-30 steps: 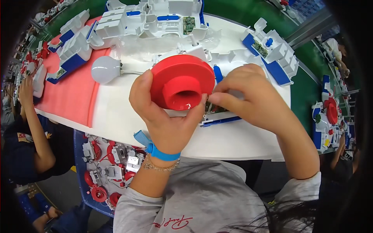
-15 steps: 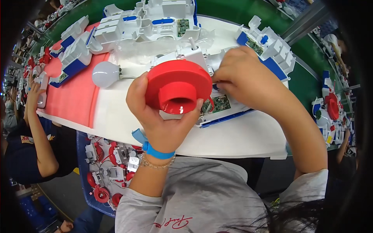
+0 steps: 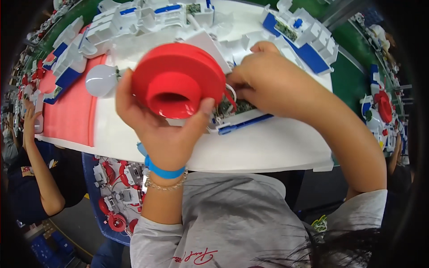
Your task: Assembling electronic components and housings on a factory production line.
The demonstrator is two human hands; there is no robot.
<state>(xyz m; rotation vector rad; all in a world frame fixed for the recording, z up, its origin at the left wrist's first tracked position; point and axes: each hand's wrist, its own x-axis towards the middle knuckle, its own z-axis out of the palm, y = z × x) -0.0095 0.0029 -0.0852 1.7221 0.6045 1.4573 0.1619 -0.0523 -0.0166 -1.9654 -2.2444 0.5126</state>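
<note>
My left hand (image 3: 163, 138) grips a red round part (image 3: 178, 60), a wide disc with a hollow collar facing me. Its thumb presses the right side of the rim, and the fingers wrap the left. Behind the disc, a white box-like piece (image 3: 208, 47) slants up, partly hidden. Close by on the right, my right hand (image 3: 270, 82) has its fingertips pinched together beside a white wire (image 3: 231, 90) and a thin red one. What they pinch is hidden. Below these fingers lies a green circuit board (image 3: 239, 107) in a white housing with a blue edge (image 3: 246, 125).
White-and-blue housings (image 3: 129, 22) line the table's far side, with another (image 3: 304, 40) at far right. A white bulb-shaped part (image 3: 100, 81) lies near the pink mat (image 3: 71, 120). Red and grey assemblies fill a blue bin (image 3: 92, 196) below left. A co-worker's arm (image 3: 44, 178) shows at left.
The whole view has shifted. My left hand has lifted the red part slightly up and left, and the white piece behind it is tilted more. My right hand stays close to the board and wires.
</note>
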